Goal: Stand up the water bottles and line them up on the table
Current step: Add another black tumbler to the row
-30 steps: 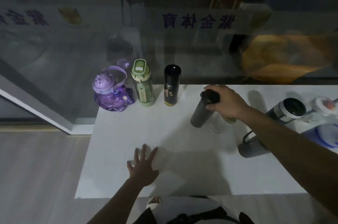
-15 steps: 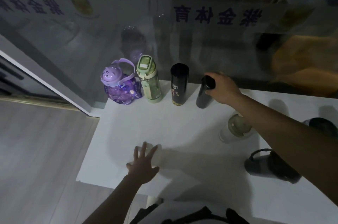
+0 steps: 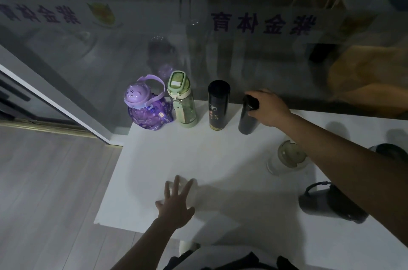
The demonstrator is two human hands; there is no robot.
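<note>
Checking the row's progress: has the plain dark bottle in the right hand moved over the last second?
Yes. The plain dark bottle went from mid-table back to the row, now upright beside the black labelled bottle.

Right hand (image 3: 268, 108) curled in grip, left hand (image 3: 176, 203) flat, fingers (image 3: 175, 183) spread.

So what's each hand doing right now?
Left hand: open, flat on the table.
Right hand: closed on the black bottle.

You are standing in what is looking like a sports business's premises: a glass partition (image 3: 242, 53) carrying mirrored "紫金体育" lettering (image 3: 262, 23), beside a white table (image 3: 198, 159).
</note>
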